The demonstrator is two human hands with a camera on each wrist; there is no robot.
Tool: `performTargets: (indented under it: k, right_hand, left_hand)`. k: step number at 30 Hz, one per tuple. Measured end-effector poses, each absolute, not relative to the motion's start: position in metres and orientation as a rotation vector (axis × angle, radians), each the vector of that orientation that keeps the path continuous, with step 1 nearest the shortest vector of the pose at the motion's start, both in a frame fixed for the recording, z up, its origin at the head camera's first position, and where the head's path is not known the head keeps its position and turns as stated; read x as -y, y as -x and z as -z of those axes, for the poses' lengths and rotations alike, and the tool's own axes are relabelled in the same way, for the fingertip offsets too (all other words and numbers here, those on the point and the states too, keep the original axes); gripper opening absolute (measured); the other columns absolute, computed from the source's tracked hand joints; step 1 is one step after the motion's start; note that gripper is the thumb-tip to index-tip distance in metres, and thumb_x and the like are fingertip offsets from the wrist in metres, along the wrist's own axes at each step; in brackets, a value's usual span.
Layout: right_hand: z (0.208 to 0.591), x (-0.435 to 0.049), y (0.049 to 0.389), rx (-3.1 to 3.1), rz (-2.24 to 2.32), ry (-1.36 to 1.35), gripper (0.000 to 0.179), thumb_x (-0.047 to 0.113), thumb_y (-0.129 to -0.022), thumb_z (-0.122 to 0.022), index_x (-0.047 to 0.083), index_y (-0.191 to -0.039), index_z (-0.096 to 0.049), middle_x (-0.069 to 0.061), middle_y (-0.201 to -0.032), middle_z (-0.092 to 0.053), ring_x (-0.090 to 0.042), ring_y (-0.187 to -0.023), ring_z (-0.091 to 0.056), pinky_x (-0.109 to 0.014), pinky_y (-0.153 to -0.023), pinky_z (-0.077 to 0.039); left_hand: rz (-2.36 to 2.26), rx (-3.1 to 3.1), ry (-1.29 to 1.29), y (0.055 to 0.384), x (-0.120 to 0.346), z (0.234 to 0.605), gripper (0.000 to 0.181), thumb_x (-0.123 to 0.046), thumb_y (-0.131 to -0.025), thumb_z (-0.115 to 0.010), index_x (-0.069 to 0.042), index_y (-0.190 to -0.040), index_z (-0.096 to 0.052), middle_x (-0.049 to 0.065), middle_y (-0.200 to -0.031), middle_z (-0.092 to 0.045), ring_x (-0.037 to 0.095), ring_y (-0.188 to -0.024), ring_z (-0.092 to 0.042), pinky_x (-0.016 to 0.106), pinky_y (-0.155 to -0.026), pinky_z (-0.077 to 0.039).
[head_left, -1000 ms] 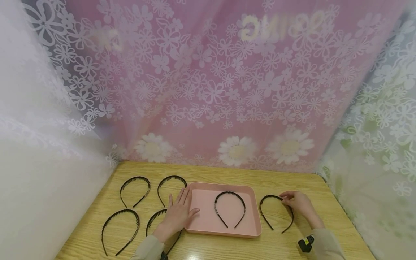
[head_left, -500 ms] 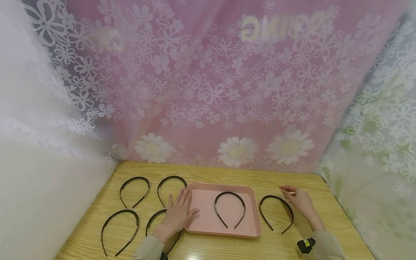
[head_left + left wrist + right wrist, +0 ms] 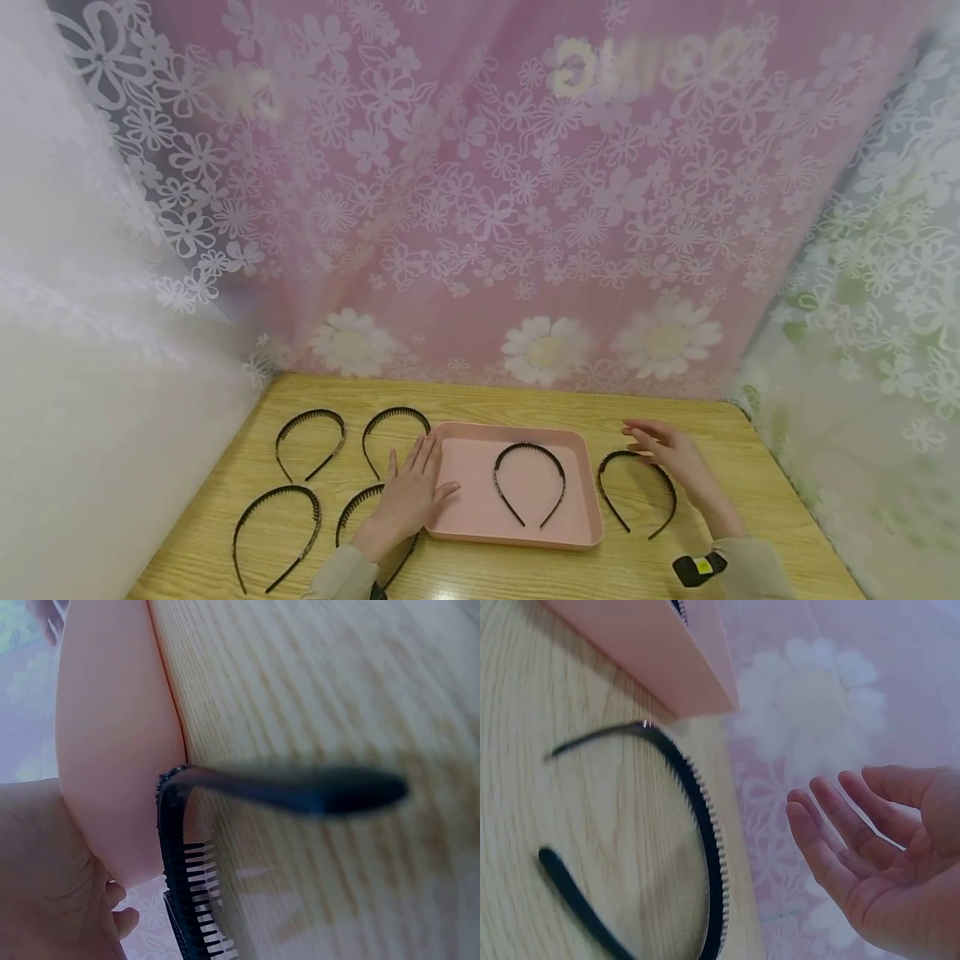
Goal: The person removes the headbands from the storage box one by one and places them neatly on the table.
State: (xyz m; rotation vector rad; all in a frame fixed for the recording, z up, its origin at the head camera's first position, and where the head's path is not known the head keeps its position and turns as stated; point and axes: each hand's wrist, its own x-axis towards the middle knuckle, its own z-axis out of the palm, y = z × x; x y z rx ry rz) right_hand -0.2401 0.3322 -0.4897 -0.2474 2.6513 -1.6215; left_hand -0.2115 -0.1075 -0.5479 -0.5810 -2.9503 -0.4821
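In the head view my left hand [image 3: 411,493] lies with spread fingers on the left rim of a pink tray [image 3: 465,523]. One black toothed headband [image 3: 562,475] rests inside that tray. To the tray's right, another black headband [image 3: 670,483] lies on the table. Above its top curve hovers my right hand [image 3: 671,454], fingers loosely bent and holding nothing. The right wrist view shows this hand [image 3: 892,862] apart from the headband [image 3: 714,862]. Beneath my left forearm a headband [image 3: 352,504] is partly covered; its toothed band [image 3: 180,862] is close to the left wrist camera.
Several more headbands lie at the left of the wooden table [image 3: 495,575]: a back-left headband [image 3: 282,433], a back headband [image 3: 367,433] beside the tray and a front-left headband [image 3: 238,533]. A floral curtain [image 3: 480,208] hangs along the table's far edge.
My right hand has let go of the headband at the right, lifted off it and shifted leftward over its top. The left hand and the tray have stayed put.
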Motion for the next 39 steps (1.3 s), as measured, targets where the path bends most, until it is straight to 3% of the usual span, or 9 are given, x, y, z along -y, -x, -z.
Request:
performTargets:
  k: [4,10,12,18,23,33,39]
  right_hand:
    - [0.488,-0.323,0.241,-2.63,1.647,0.282,0.047,0.026,-0.108,-0.053,-0.004,-0.144,-0.052,-0.029,-0.137,-0.058,-0.026,-0.108,-0.07,-0.041,-0.089,-0.059]
    - [0.489,-0.31,0.242,-2.6,1.681,0.312,0.045,0.027,-0.107,-0.055,0.0,-0.142,-0.055,-0.03,-0.136,-0.059,-0.009,-0.101,-0.07,-0.04,-0.089,-0.059]
    - [0.489,-0.305,0.242,-2.605,1.674,0.317,0.045,0.026,-0.107,-0.055,-0.001,-0.142,-0.055,-0.029,-0.135,-0.059,-0.012,-0.101,-0.071,-0.041,-0.089,-0.059]
    - [0.486,-0.284,0.243,-2.611,1.627,0.358,0.042,0.022,-0.107,-0.055,-0.004,-0.14,-0.056,-0.029,-0.133,-0.061,-0.04,-0.109,-0.067,-0.045,-0.086,-0.059]
    - [0.492,-0.268,0.247,-2.626,1.595,0.395,0.04,0.019,-0.105,-0.058,-0.005,-0.137,-0.059,-0.027,-0.129,-0.063,-0.045,-0.105,-0.067,-0.044,-0.081,-0.061]
    - [0.503,-0.242,0.254,-2.724,1.407,0.373,0.032,0.015,-0.102,-0.063,-0.001,-0.129,-0.067,-0.024,-0.118,-0.069,-0.036,-0.089,-0.073,-0.041,-0.068,-0.062]
    - [0.505,-0.231,0.253,-2.886,1.116,0.327,0.022,0.013,-0.098,-0.067,0.007,-0.119,-0.074,-0.011,-0.103,-0.074,-0.026,-0.087,-0.071,-0.038,-0.066,-0.059]
  left_hand:
    - [0.476,2.947,0.577,0.212,0.107,0.548,0.078,-0.047,-0.103,-0.052,0.003,-0.158,-0.028,0.019,-0.165,-0.024,0.039,-0.151,-0.025,0.074,-0.114,-0.017]
    - [0.479,2.939,0.579,0.21,0.107,0.547,0.078,-0.046,-0.103,-0.054,0.004,-0.157,-0.03,0.02,-0.165,-0.025,0.04,-0.15,-0.026,0.074,-0.114,-0.018]
    - [0.483,2.939,0.58,0.21,0.107,0.546,0.077,-0.046,-0.103,-0.054,0.004,-0.157,-0.03,0.02,-0.165,-0.025,0.04,-0.15,-0.027,0.074,-0.113,-0.018]
    - [0.476,2.937,0.578,0.21,0.107,0.546,0.078,-0.046,-0.103,-0.054,0.004,-0.157,-0.03,0.02,-0.164,-0.026,0.04,-0.15,-0.027,0.074,-0.113,-0.019]
    - [0.468,2.938,0.577,0.21,0.107,0.546,0.078,-0.047,-0.103,-0.054,0.003,-0.157,-0.03,0.02,-0.164,-0.026,0.04,-0.15,-0.027,0.074,-0.113,-0.019]
    - [0.447,2.941,0.574,0.211,0.106,0.547,0.078,-0.048,-0.103,-0.053,0.004,-0.157,-0.03,0.02,-0.164,-0.027,0.04,-0.15,-0.027,0.074,-0.113,-0.02]
    - [0.448,2.942,0.574,0.21,0.106,0.546,0.078,-0.047,-0.103,-0.053,0.004,-0.156,-0.031,0.02,-0.164,-0.026,0.04,-0.15,-0.027,0.074,-0.114,-0.019]
